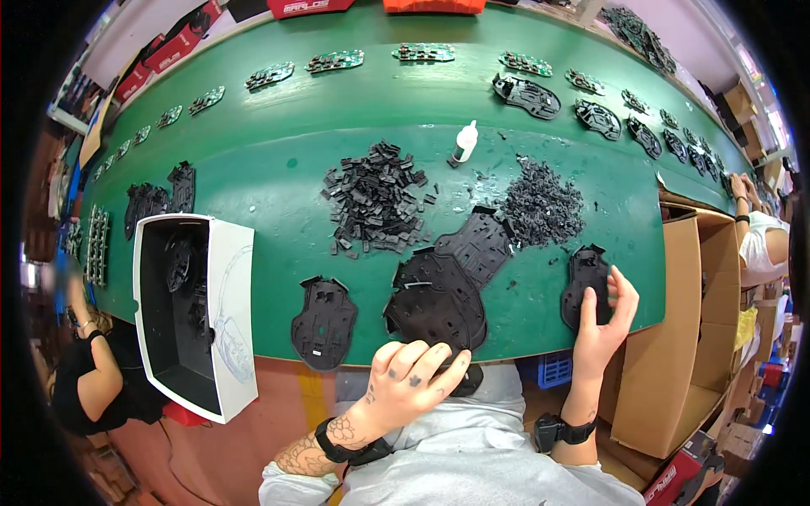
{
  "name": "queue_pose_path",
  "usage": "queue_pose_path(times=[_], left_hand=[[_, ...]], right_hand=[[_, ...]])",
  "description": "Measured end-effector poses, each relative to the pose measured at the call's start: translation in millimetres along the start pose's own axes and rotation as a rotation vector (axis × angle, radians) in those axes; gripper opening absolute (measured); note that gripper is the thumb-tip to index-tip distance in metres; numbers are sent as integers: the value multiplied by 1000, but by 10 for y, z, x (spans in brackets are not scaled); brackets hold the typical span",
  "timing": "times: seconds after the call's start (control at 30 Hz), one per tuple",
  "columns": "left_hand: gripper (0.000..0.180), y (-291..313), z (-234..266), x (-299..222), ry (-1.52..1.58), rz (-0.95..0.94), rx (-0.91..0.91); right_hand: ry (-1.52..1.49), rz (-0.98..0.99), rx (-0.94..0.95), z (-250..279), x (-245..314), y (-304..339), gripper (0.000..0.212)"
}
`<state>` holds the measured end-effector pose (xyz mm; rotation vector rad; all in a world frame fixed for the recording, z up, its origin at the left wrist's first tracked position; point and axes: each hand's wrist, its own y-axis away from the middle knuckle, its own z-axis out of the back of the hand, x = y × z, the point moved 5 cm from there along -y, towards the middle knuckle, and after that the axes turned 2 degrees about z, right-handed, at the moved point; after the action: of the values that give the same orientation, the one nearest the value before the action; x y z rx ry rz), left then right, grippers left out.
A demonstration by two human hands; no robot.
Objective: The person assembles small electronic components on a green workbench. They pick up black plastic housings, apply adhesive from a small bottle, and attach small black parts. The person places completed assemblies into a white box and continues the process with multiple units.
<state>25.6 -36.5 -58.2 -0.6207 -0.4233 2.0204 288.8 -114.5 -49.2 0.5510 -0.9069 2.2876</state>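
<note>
My left hand [413,379] is curled at the near edge of a pile of black plastic mouse shells [434,308]. Its fingertips are bent down, and what they pinch is mostly hidden; a dark piece [467,381] shows just below them. My right hand [606,316] grips the side of a single black mouse base shell [586,270], thumb on its face and fingers along its right edge. Another base shell [323,325] lies flat to the left of the pile. Behind the pile are a heap of small black rectangular parts [375,198] and a heap of tiny black parts [544,202].
A white bottle [464,142] stands between the heaps. An open white box [240,312] with black parts is left; a cardboard box [675,329] is right. Green circuit boards [422,52] and shells [527,95] line the far bench. People work at both sides.
</note>
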Motion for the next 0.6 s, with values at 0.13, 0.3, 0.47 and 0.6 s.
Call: queue_pose_path(times=[0.13,0.3,0.47,0.6], left_hand=[[33,119,146,-19,43,-181,-93],[28,560,203,252,208,38,-162],[48,-78,403,350,52,296,-101],[62,-353,354,486,2,440,-15]], right_hand=[[104,261,-139,55,192,58,33],[-546,640,947,-66,714,965,33],[-377,652,952,-653,809,1280,35],[-84,401,1013,-686,776,1277,29]])
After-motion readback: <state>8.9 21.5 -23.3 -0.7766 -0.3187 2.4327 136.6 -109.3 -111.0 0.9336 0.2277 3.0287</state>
